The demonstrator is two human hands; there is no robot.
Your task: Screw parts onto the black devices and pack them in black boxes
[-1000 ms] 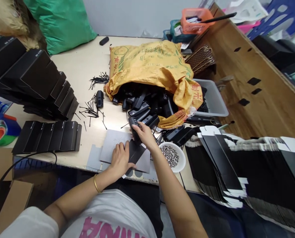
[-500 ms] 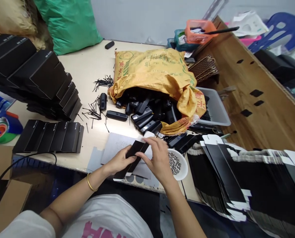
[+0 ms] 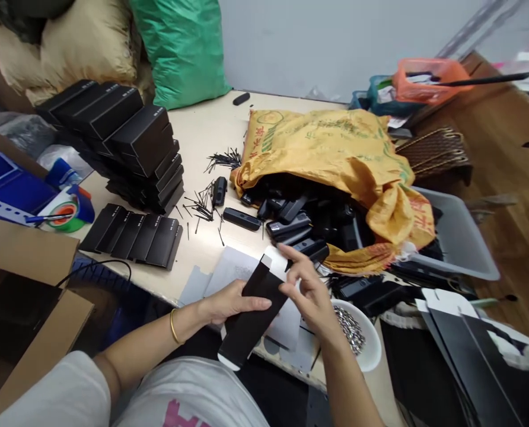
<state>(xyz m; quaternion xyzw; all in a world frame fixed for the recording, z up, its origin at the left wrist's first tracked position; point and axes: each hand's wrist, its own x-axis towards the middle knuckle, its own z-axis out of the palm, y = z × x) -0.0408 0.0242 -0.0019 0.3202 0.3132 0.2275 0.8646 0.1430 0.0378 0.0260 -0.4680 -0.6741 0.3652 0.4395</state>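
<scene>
A long black cardboard box (image 3: 256, 308) with white inner flaps lies tilted across my left hand (image 3: 235, 302). That hand is closed round the box, its thumb flat on the face. At the upper end, by the white flaps, my right hand (image 3: 306, 284) has its thumb at the box edge and a forefinger at a flap; its other fingers are curled. Under the hands are pale sheets (image 3: 231, 267). Close to my right wrist stands a white bowl (image 3: 373, 350) of small metal pieces (image 3: 350, 329).
Finished-looking black boxes (image 3: 135, 237) stand in a row and a tall stack (image 3: 131, 142) on the left. A yellow sack (image 3: 318, 142) spills black devices (image 3: 291, 225). Thin black sticks (image 3: 200, 206) lie scattered. Flat black cartons (image 3: 451, 350) and a grey bin (image 3: 469, 249) are at right.
The view has swung left. The box has turned to show its broad face, opened out more, with white flaps visible at its upper end. My right hand has shifted to that end.
</scene>
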